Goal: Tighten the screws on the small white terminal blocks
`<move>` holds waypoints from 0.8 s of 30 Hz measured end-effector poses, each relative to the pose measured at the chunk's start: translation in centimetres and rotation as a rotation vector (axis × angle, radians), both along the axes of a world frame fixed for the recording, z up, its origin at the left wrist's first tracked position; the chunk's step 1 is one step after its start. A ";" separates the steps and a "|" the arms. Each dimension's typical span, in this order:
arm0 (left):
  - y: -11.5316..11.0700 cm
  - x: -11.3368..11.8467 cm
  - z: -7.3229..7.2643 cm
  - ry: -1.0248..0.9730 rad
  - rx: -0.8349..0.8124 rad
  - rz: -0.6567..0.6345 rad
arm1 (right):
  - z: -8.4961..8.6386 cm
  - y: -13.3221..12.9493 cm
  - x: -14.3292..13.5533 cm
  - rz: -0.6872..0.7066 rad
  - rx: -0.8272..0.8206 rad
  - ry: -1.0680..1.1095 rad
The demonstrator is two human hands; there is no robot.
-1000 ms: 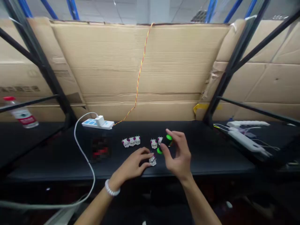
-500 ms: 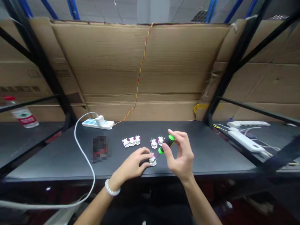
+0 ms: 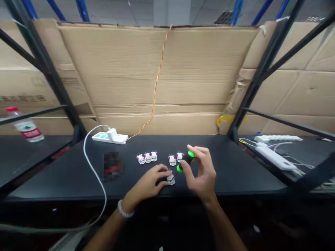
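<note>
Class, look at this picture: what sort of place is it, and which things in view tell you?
Probably a workshop bench for small parts: a black tabletop between dark metal posts, small white parts lying on it, and a screwdriver in the right hand.

The black table (image 3: 243, 170) bears small white modules (image 3: 147, 158) and a power strip (image 3: 104, 137).

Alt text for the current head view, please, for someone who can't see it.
A person's right hand points a green-and-black screwdriver at a small white part, which the left hand holds on a black table. Farther back lie three similar parts and, to their right, two more.
</note>
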State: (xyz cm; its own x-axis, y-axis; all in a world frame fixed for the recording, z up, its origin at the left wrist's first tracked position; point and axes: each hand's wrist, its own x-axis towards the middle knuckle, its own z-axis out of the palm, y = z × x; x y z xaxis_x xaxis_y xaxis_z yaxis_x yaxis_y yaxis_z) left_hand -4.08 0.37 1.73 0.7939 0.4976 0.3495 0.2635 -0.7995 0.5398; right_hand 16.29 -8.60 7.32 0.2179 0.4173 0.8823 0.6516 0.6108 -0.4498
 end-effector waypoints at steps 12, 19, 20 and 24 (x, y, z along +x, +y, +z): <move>-0.2 0.0 0.3 0.000 -0.015 0.000 | 0.0 0.2 0.0 0.002 -0.006 -0.006; 0.0 -0.1 -0.1 -0.002 -0.007 -0.009 | -0.7 0.2 0.3 0.188 -0.060 0.031; 0.0 -0.1 -0.1 -0.003 -0.006 -0.010 | -0.7 0.2 0.4 0.223 -0.061 0.036; -0.1 -0.1 -0.1 -0.001 -0.009 -0.006 | -0.4 0.0 0.5 0.150 -0.050 -0.019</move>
State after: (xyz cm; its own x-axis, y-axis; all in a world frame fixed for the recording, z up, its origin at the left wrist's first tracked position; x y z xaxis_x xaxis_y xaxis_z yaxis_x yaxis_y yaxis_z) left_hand -4.14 0.32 1.63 0.7966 0.4958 0.3459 0.2581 -0.7963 0.5471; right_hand 16.75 -8.58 6.97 0.1330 0.4874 0.8630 0.5633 0.6793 -0.4705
